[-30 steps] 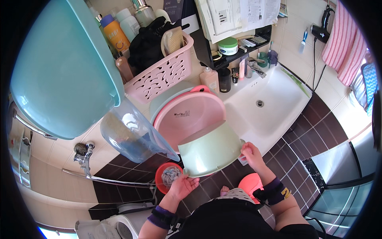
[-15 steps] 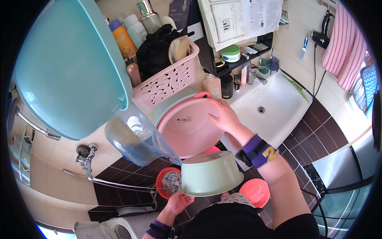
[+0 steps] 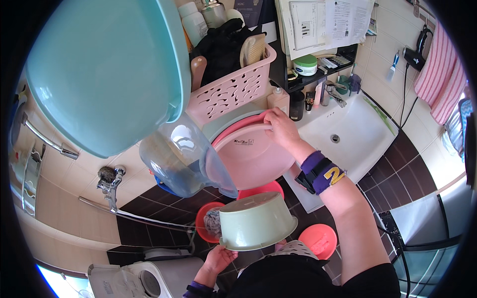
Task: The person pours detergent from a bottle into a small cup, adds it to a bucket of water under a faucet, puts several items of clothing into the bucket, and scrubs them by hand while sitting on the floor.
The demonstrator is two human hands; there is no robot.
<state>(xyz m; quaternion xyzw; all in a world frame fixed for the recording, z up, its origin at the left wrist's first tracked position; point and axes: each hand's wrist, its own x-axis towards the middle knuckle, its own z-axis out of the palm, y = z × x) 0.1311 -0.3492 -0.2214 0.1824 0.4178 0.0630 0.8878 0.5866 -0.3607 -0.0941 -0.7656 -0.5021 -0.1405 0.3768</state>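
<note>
My right hand (image 3: 282,129) is closed over the upper rim of a pink basin (image 3: 263,161), which stands tilted on its side against a stack. Behind it show the rims of a coral-red basin (image 3: 237,126) and a pale blue-grey basin (image 3: 224,122). Low in front of me, my left hand (image 3: 217,260) pinches the edge of a light green basin (image 3: 256,221), held bottom up. A clear bluish plastic tub (image 3: 174,149) leans beside the pink basin, overlapping its left edge. At upper left hangs a large light blue tub (image 3: 104,74).
A white sink (image 3: 357,129) is at right, with bottles on its ledge. Above the stack sits a pink slotted basket (image 3: 233,94) of toiletries. On the dark floor stand a red bucket (image 3: 204,233) with cloth inside and a coral basin (image 3: 318,241). A wall tap (image 3: 112,186) projects at left.
My right hand has shifted up to the pink basin's rim, its fingers now wrapped over it. The pink rim has come away from the coral-red one. The green basin has lowered slightly.
</note>
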